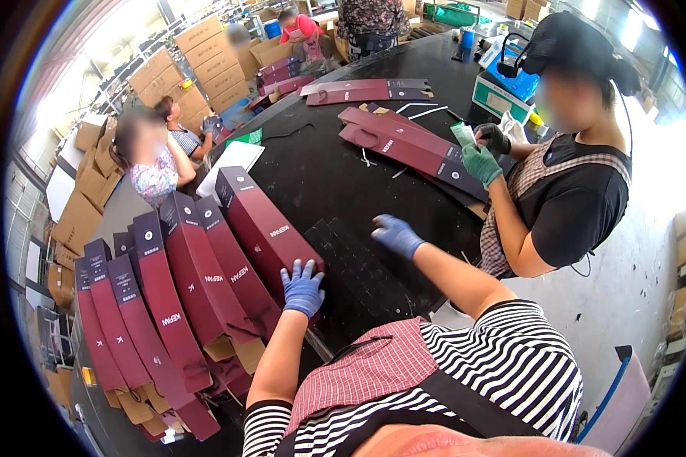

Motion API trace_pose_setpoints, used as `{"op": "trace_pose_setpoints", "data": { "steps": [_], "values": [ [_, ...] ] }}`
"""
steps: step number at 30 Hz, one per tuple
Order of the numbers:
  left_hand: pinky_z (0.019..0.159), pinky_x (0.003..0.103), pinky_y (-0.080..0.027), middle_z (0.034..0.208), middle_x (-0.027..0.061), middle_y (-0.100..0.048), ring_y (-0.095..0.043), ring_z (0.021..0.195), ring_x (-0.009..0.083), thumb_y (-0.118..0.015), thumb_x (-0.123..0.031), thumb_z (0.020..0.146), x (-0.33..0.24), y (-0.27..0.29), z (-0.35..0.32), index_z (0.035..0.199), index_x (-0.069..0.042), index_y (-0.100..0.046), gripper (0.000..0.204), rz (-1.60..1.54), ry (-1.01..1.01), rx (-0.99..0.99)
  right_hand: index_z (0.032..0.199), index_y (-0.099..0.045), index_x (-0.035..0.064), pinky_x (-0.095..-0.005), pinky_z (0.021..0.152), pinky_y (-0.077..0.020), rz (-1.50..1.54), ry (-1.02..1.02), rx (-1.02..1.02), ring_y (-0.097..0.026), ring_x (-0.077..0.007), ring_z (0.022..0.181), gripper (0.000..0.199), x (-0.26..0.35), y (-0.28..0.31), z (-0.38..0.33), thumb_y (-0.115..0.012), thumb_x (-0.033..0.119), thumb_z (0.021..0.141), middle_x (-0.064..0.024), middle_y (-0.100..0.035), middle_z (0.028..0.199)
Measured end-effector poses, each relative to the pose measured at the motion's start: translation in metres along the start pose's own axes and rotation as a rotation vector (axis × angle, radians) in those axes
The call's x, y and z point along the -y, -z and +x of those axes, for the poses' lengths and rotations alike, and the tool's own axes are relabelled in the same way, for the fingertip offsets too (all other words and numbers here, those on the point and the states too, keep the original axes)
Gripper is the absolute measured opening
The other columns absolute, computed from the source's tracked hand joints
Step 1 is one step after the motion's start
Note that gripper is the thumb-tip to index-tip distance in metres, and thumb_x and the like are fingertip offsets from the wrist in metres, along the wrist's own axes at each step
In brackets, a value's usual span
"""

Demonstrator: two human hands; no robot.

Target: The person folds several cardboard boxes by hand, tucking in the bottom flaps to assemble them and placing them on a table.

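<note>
My left hand (302, 288), in a blue glove with bare fingertips, rests with fingers spread on the near end of a long maroon and dark-blue cardboard box (265, 222). That box lies on the black table (335, 164), the rightmost of a group of similar boxes. My right hand (397, 234), gloved the same way, is out over the table with its fingers loosely extended. Nothing shows in it. Left of my left hand, several more maroon boxes (171, 312) lean side by side, some with brown inner flaps open at the near end.
At right, a co-worker (572, 160) in dark gloves holds a small pale packet (463, 135) beside more maroon boxes (411, 148). Other people sit across the table at left, near a white sheet or tray (231, 167). Brown cartons (208, 57) are stacked behind. White strips lie on the table.
</note>
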State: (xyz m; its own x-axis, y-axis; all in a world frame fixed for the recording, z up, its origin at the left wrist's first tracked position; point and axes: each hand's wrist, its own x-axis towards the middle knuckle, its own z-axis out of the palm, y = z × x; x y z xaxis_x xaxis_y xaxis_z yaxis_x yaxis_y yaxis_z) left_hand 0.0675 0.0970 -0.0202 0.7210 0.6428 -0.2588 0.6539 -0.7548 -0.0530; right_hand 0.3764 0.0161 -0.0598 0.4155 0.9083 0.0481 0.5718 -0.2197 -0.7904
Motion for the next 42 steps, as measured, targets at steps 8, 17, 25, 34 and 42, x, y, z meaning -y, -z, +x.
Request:
{"op": "trace_pose_setpoints", "data": {
  "steps": [8, 17, 25, 34, 42],
  "values": [
    [0.12, 0.068, -0.008, 0.164, 0.0074, -0.031, -0.015, 0.156, 0.0338, -0.066, -0.043, 0.09, 0.021, 0.008, 0.008, 0.138, -0.026, -0.061, 0.052, -0.047, 0.144, 0.002, 0.143, -0.044, 0.0142, -0.0555, 0.116, -0.0288, -0.639, -0.859, -0.427, -0.03, -0.0331, 0.146, 0.074, -0.119, 0.129, 0.003, -0.074, 0.037, 0.079, -0.0124, -0.04, 0.151],
    [0.119, 0.07, -0.003, 0.16, 0.0047, -0.04, -0.019, 0.155, 0.0316, -0.064, -0.049, 0.089, -0.018, -0.01, -0.046, 0.132, -0.028, -0.067, 0.048, 0.025, -0.12, -0.053, 0.124, -0.062, 0.0162, -0.052, 0.109, -0.0393, -0.459, -0.847, -0.637, -0.052, -0.0367, 0.129, 0.04, -0.176, 0.123, -0.017, -0.066, 0.029, 0.086, -0.0145, -0.056, 0.137],
    [0.119, 0.071, -0.003, 0.156, 0.004, -0.045, -0.022, 0.154, 0.0291, -0.064, -0.038, 0.089, -0.021, -0.022, -0.049, 0.13, -0.016, -0.067, 0.046, 0.1, 0.04, -0.073, 0.105, -0.07, 0.0083, -0.0481, 0.092, -0.053, -0.365, -0.07, -0.241, -0.065, -0.0376, 0.105, 0.026, -0.116, 0.059, -0.029, -0.068, 0.023, 0.084, -0.0185, -0.069, 0.109],
    [0.12, 0.068, -0.002, 0.159, 0.0057, -0.04, -0.019, 0.155, 0.031, -0.067, -0.04, 0.086, -0.033, -0.049, -0.072, 0.132, -0.02, -0.065, 0.05, 0.019, -0.12, -0.133, 0.157, -0.033, 0.015, -0.0489, 0.118, -0.0312, -0.525, -0.589, -0.141, -0.03, -0.0349, 0.148, 0.098, -0.06, 0.089, -0.003, -0.077, 0.055, 0.079, -0.0157, -0.034, 0.159],
    [0.122, 0.065, -0.001, 0.165, 0.0054, -0.032, -0.014, 0.157, 0.026, -0.061, -0.042, 0.089, -0.004, -0.06, -0.029, 0.148, -0.011, -0.051, 0.067, 0.12, 0.003, -0.072, 0.156, -0.032, 0.0043, -0.0467, 0.12, -0.0316, -0.596, -0.485, 0.029, -0.037, -0.0411, 0.146, 0.105, -0.08, 0.068, 0.006, -0.082, 0.053, 0.077, -0.0267, -0.039, 0.156]
  ]
}}
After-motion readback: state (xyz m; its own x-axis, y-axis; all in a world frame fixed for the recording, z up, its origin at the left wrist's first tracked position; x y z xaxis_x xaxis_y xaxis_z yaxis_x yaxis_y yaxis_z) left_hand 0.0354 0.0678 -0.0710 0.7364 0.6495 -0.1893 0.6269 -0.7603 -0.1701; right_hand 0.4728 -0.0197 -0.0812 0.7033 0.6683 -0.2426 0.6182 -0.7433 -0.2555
